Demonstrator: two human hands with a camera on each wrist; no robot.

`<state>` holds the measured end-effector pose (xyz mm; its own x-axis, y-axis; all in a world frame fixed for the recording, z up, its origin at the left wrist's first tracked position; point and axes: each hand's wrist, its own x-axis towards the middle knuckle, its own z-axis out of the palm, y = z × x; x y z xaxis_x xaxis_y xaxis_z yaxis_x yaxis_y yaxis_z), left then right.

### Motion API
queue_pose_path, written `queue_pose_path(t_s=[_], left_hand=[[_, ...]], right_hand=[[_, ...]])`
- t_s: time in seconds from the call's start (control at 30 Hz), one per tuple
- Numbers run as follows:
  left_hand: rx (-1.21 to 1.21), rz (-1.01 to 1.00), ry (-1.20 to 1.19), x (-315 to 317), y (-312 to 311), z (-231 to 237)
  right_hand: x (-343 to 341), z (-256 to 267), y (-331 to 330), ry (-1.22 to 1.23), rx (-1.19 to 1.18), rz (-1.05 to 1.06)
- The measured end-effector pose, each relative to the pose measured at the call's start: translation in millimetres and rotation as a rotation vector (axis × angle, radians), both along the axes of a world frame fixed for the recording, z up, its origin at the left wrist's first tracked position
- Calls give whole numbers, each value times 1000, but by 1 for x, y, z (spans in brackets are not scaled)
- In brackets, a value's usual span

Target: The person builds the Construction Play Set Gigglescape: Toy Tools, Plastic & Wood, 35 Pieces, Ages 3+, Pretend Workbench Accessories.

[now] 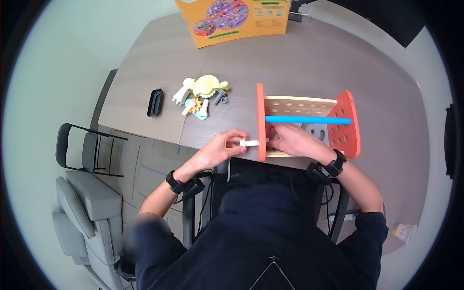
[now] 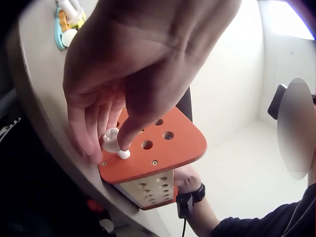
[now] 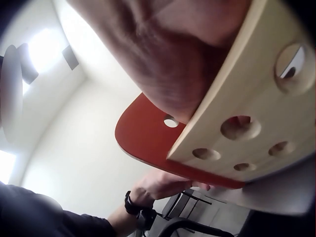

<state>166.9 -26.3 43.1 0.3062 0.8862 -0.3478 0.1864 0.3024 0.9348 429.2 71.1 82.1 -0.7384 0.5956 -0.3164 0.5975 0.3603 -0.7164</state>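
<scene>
A white toy bolt (image 1: 250, 143) with a thick thread points into the left orange side panel (image 1: 261, 108) of a wooden toy workbench. My left hand (image 1: 223, 146) pinches its head between thumb and fingers. In the left wrist view the bolt's head (image 2: 111, 140) shows under the thumb, with the thread at a hole near the panel's corner. My right hand (image 1: 292, 140) reaches inside the frame, below a blue bar (image 1: 307, 120), its fingertips right at the panel's inner face. Those fingertips are hidden in the right wrist view; I cannot tell what they hold.
Several toy parts lie left of the workbench: a yellow-green piece (image 1: 205, 85), an orange gear (image 1: 194, 105) and a grey bolt (image 1: 219, 96). Farther left is a black tray (image 1: 155, 102). A yellow box (image 1: 237, 21) stands at the back. A perforated wooden board (image 3: 232, 133) borders the right hand.
</scene>
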Motion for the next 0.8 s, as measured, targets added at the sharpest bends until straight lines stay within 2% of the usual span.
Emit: queue_pose_path(t_s=[0.07,0.17,0.47,0.8], left_hand=[[14,58,2,2,-2,-1],[25,16,48,2,1,2],[-141,36,-99,5,6,-1],[-65,98,-97,3,4,-10]], right_hand=[[-1,1,0,22,-36,-12],[-2,-3,2,12,-58,-6],[-2,-5,0,45,-45,-1],[-1,-8,2,84,-32,37]])
